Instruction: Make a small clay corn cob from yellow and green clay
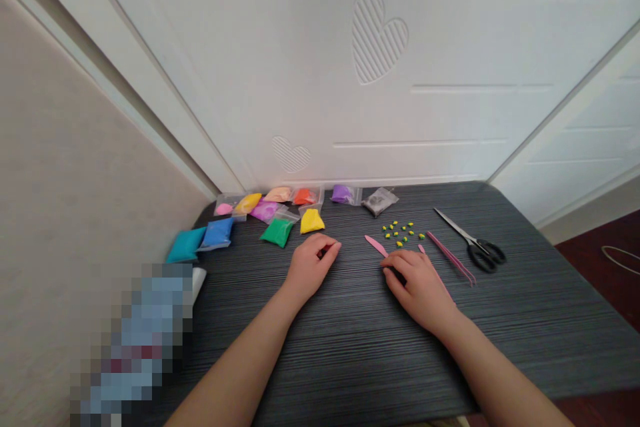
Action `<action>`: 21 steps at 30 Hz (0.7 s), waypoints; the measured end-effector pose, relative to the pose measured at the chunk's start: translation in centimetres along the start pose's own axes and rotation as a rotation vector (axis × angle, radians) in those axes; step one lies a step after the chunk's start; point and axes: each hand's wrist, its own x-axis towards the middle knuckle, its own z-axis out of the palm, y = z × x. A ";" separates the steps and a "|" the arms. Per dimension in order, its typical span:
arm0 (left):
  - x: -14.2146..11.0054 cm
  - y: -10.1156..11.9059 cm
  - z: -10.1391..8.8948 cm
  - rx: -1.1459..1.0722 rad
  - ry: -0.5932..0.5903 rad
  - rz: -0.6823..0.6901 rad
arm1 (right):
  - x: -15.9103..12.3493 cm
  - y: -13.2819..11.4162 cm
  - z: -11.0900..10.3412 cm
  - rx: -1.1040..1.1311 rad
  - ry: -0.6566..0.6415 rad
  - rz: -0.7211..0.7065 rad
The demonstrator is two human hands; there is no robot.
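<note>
My left hand [310, 265] rests on the dark table, thumb and forefinger pressed together; anything between them is too small to make out. Further right, my right hand [420, 287] is curled over a pink plastic modelling knife [375, 245]. Its blade points away to the left, and the handle is hidden under my fingers. A second slim pink tool [422, 249] lies partly covered by the same hand. Just beyond are several tiny yellow-and-green pieces [404, 235], spread in a loose group. Pink tweezers [451, 258] lie right of them.
Black-handled scissors [475, 243] lie at the right, blades pointing away. Along the back are small bags of coloured clay, among them yellow [312, 221], green [278, 231], purple [343, 194], grey [380, 201] and blue [217, 233]. A blurred-out object [145, 333] stands at the left edge.
</note>
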 end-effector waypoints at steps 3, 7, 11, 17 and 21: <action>0.0 -0.1 0.0 -0.033 0.012 0.020 | 0.0 0.0 0.0 -0.007 0.007 0.001; 0.0 -0.2 0.1 -0.045 0.035 0.033 | 0.0 -0.1 0.0 -0.006 0.011 0.000; 0.0 -0.3 0.1 -0.031 0.053 0.042 | 0.0 0.0 0.0 -0.008 0.011 -0.002; 0.1 -0.5 0.1 -0.031 0.031 0.038 | 0.0 -0.1 -0.1 -0.015 0.018 -0.006; 0.1 -0.6 0.1 -0.035 0.022 0.040 | 0.0 -0.2 -0.2 -0.013 0.024 -0.014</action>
